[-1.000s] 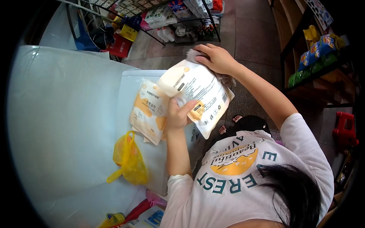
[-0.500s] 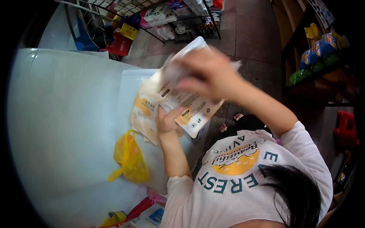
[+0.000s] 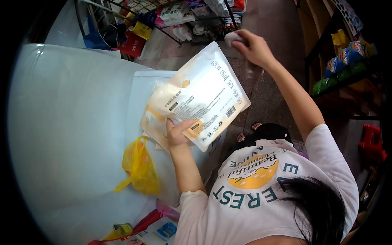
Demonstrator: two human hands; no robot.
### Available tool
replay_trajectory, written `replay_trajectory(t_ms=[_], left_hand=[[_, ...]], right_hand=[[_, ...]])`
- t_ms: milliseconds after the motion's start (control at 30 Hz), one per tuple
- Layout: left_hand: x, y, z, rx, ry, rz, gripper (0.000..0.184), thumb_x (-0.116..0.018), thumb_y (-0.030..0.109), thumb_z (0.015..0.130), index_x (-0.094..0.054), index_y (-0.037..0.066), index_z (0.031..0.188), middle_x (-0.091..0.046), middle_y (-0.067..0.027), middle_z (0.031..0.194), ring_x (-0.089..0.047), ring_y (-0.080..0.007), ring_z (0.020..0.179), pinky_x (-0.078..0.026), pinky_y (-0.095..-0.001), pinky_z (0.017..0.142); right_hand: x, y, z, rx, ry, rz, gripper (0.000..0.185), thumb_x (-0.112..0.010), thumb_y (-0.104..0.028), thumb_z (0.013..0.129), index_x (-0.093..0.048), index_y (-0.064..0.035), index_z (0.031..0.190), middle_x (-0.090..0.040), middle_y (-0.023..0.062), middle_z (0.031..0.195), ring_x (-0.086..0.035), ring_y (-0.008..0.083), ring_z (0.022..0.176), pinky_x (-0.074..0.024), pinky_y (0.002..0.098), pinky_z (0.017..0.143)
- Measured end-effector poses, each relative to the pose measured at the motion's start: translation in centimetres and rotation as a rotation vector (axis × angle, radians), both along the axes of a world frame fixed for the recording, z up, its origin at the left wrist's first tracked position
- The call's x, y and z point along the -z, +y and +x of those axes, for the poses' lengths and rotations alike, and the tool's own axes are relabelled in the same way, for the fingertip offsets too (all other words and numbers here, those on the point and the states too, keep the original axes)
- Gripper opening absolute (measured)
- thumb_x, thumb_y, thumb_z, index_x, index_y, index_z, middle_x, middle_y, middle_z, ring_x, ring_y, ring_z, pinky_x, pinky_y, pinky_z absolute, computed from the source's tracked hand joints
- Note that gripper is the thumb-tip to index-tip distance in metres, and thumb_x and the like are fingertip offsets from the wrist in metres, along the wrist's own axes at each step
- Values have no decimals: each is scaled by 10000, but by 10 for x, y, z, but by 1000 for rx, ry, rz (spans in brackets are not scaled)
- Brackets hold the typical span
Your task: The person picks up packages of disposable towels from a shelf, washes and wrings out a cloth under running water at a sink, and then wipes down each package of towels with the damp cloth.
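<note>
My left hand (image 3: 179,132) grips the lower edge of a flat white-and-orange pouch (image 3: 216,87), thumb across its face. Printed text, small icons and a barcode cover the side turned up. Beneath it lies another similar pouch (image 3: 152,118), mostly hidden. My right hand (image 3: 255,51) is raised beyond the pouch's upper right corner, apart from it. Its fingers are closed on a wadded whitish cloth (image 3: 233,38); part of the cloth hangs below the palm.
A yellow plastic bag (image 3: 141,167) sits on the white covered surface (image 3: 73,130) at left. Shelves of packaged goods (image 3: 175,14) stand ahead, with a red box (image 3: 132,45) beside them. At right are a rack of blue and green packets (image 3: 343,57) and a red plastic case (image 3: 371,141).
My right hand has moved off the pouch face, up and to the right, with the cloth. The pouch's printed side is now uncovered and it has tilted slightly in my left hand.
</note>
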State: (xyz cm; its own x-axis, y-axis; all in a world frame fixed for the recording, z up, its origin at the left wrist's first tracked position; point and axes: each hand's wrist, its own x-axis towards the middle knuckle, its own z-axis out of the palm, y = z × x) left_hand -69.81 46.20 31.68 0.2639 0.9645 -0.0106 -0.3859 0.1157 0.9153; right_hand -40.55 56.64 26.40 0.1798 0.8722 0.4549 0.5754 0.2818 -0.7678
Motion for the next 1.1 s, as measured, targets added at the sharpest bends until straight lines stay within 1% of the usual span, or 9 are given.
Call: replay_trajectory(t_ms=[133, 200, 433, 467, 500, 700, 900, 1000, 1100], left_hand=[[3, 1, -7, -11, -53, -18, 602, -503, -85, 633, -361, -57, 1218, -542, -205, 1100, -562, -291, 998, -447, -361, 885], [5, 6, -4, -49, -28, -17, 589, -500, -95, 642, -369, -50, 1214, -536, -198, 1100, -554, -285, 1008, -445, -357, 883], [9, 13, 19, 45, 171, -11, 551, -527, -47, 759, -334, 47, 1267, -436, -87, 1202, -468, -217, 1092, -446, -361, 873], [8, 12, 22, -36, 75, -114, 545, -506, -67, 765, -333, 47, 1269, -436, -80, 1201, -455, -208, 1103, -442, -360, 874], [15, 20, 18, 112, 323, 139, 555, -473, -95, 760, -322, 41, 1277, -433, -75, 1205, -457, -196, 1098, -442, -337, 867], [-5, 13, 29, 105, 202, -23, 569, -468, -125, 689, -352, -16, 1235, -508, -147, 1129, -539, -234, 1013, -472, -326, 838], [-13, 10, 19, 40, 155, -11, 564, -498, -78, 680, -358, -50, 1226, -553, -162, 1084, -566, -240, 972, -457, -314, 845], [-14, 19, 8, 22, 41, 24, 588, -473, -79, 660, -339, -63, 1232, -532, -191, 1102, -565, -279, 977, -467, -345, 853], [-11, 30, 11, -70, -53, -25, 602, -459, -42, 627, -340, -79, 1216, -529, -205, 1077, -573, -300, 956, -483, -369, 843]], right_hand=[[-30, -18, 0, 141, 142, 30, 378, -627, -301, 798, -535, -99, 1103, -625, 165, 937, -635, 275, 813, -489, 356, 721], [-58, -36, -24, -21, 249, 134, 369, -630, -286, 793, -533, -117, 1106, -601, 158, 974, -619, 284, 825, -488, 365, 705], [-91, -76, -133, -295, -224, 560, 236, -637, -232, 716, -535, -155, 915, -490, 89, 827, -548, 278, 754, -457, 371, 632], [-87, -70, -132, -300, -175, 473, 239, -640, -247, 714, -541, -156, 912, -495, 86, 823, -547, 275, 761, -452, 363, 620], [-85, -63, -129, -310, -127, 390, 242, -644, -261, 711, -547, -158, 908, -499, 83, 820, -547, 272, 767, -447, 355, 608], [-62, -33, -79, -167, 140, 204, 345, -667, -153, 753, -556, -32, 1056, -579, 106, 920, -602, 193, 774, -483, 291, 696], [33, -11, -12, -20, 198, -299, 429, -627, -325, 790, -544, -64, 1119, -607, 155, 1033, -603, 262, 919, -474, 335, 778], [68, -17, 14, -132, 818, -468, 426, -612, -341, 812, -539, -48, 1113, -615, 119, 980, -603, 228, 896, -479, 301, 749], [34, -52, -12, -442, 1304, -465, 543, -646, -377, 766, -498, -18, 1145, -567, 165, 1041, -569, 246, 961, -475, 303, 761]])
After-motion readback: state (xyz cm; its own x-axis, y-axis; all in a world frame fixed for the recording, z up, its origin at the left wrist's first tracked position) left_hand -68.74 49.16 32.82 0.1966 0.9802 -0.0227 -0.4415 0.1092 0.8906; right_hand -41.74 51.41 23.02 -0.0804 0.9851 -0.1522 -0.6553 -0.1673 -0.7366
